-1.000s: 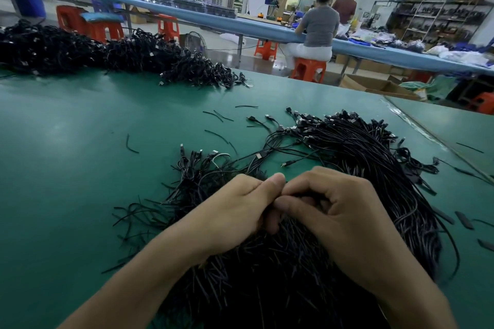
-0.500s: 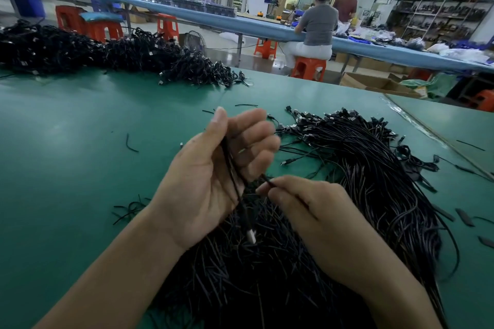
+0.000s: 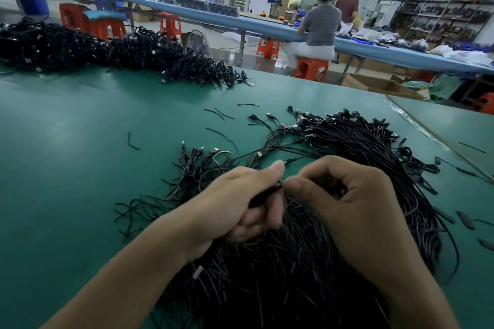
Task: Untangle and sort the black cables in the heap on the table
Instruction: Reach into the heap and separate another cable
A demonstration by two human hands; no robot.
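A big heap of black cables (image 3: 355,157) with small metal plugs spreads over the green table (image 3: 66,147) in front of me. My left hand (image 3: 240,203) hovers over the heap's near part, its fingers curled round a thin black cable (image 3: 263,195) that runs under the thumb. My right hand (image 3: 344,200) is right beside it, thumb tip almost touching the left thumb, fingers curled and pinching black cable ends. A smaller loose bunch of cables (image 3: 197,165) lies just left of the hands.
A second long pile of black cables (image 3: 112,48) lies along the table's far left edge. Short cable offcuts (image 3: 133,141) are scattered on the mat. A seated person (image 3: 318,29) works at a blue bench behind, among orange stools (image 3: 310,68).
My left hand, raised with its palm open and a cable across it half a second ago, has dropped back and curled round the cable. The right hand has moved up to meet it.
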